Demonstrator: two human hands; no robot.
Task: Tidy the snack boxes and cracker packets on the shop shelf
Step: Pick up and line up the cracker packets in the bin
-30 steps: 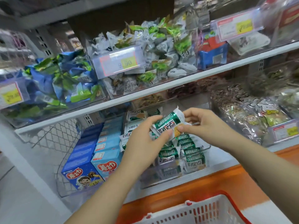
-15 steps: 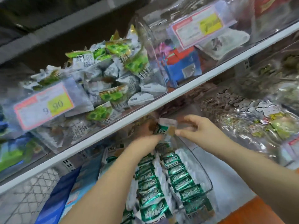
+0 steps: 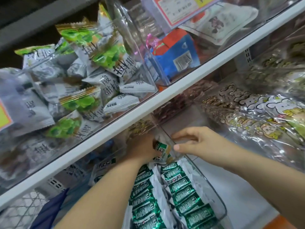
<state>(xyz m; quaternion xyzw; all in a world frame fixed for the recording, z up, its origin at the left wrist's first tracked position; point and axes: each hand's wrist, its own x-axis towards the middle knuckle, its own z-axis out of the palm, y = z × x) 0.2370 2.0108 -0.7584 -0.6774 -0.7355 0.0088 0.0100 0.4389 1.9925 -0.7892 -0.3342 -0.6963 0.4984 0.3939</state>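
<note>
A green-and-white cracker packet (image 3: 162,150) is at the back of a clear plastic bin (image 3: 212,192) on the lower shelf. My left hand (image 3: 142,149) reaches under the white shelf edge (image 3: 181,86) and grips the packet's left side. From the right, my right hand (image 3: 194,142) pinches its other end with thumb and forefinger, right at the bin's side wall. In front of the held packet, two rows of matching green packets (image 3: 181,192) lie in the bin. The shelf shades the back of the bin.
Above the shelf edge is a clear bin of loose green-and-grey snack packets (image 3: 92,76), then a blue and red box (image 3: 175,53) behind a price label (image 3: 173,10). Cartoon-printed clear bags (image 3: 257,113) fill the right. Dark blue boxes (image 3: 49,210) stand at lower left.
Both hands have carried the packet from in front of the shelf back and down into the rear of the bin. The view has moved closer and rightward.
</note>
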